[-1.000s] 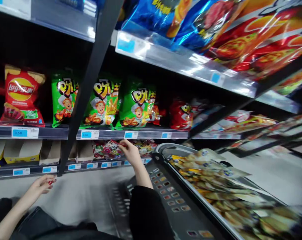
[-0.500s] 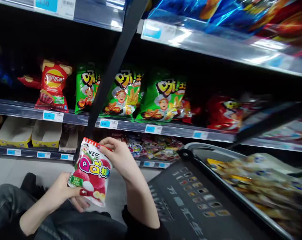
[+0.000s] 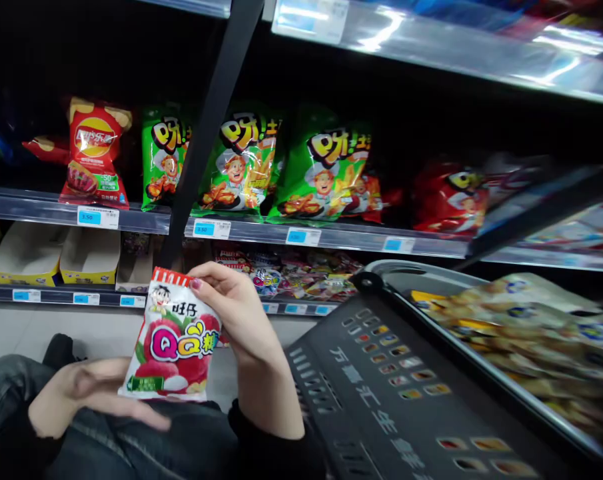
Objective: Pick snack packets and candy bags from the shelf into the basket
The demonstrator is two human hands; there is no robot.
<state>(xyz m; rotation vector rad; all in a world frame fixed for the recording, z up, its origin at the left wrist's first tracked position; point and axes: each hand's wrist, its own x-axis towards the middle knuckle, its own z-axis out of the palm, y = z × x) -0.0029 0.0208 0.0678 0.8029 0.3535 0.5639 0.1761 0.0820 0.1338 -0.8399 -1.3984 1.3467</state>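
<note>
A white and red bag of gummy candy (image 3: 178, 347), printed with lychees and QQ lettering, is held upright in front of the low shelf. My right hand (image 3: 231, 303) grips its top right corner, thumb on the front face. Behind the lower left of the bag is my left hand (image 3: 96, 393), its fingers stretched out; the bag covers part of it. Whether the left hand touches the bag I cannot tell.
A dark shopping basket (image 3: 381, 393) filled with snack bags (image 3: 531, 347) stands at the right. Green chip bags (image 3: 326, 180) and a red chip bag (image 3: 94, 157) line the shelf. Below are yellow-edged cartons (image 3: 88, 257) and candy packets (image 3: 311, 273). A dark post (image 3: 211, 113) divides the shelving.
My left hand has let go of the bag's lower edge and its fingers have straightened. The right hand keeps hold of the bag, now more upright. The view has shifted slightly.
</note>
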